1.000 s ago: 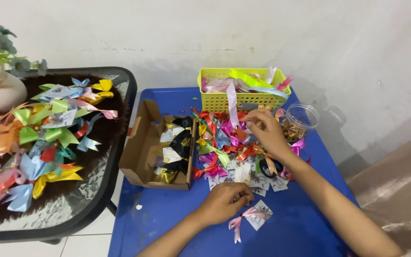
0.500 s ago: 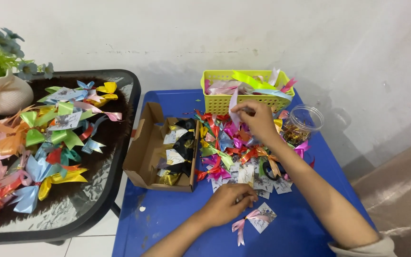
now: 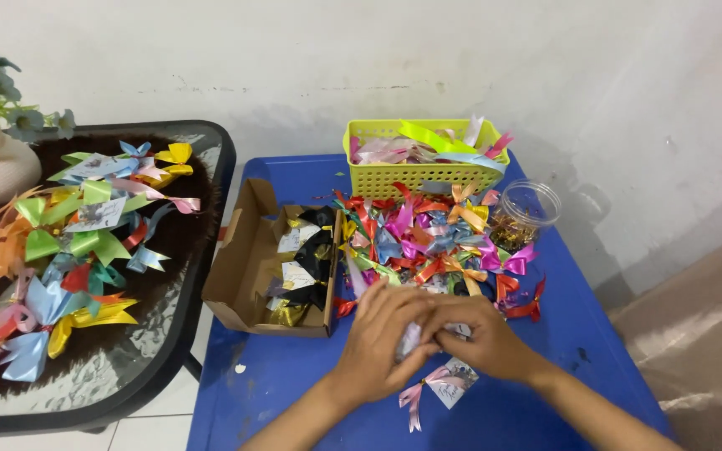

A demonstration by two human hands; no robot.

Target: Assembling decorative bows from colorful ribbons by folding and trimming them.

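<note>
Hands, left hand [image 3: 382, 338] and right hand [image 3: 482, 338], meet fingertip to fingertip, pinching a mostly hidden pale ribbon [image 3: 411, 338] above a pink bow [image 3: 424, 388] with tag.

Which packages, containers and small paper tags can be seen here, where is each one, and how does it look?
Cardboard box: brown, open, on the blue table, left of the ribbon pile; holds black and gold bows.
Basket: yellow, rectangular, perforated plastic, at the table's far edge, filled with ribbons.
Jar: clear, round, lidless, right of the pile.
Paper tag: small, white, with a pink bow, under the right hand; left hand beside it.
</note>
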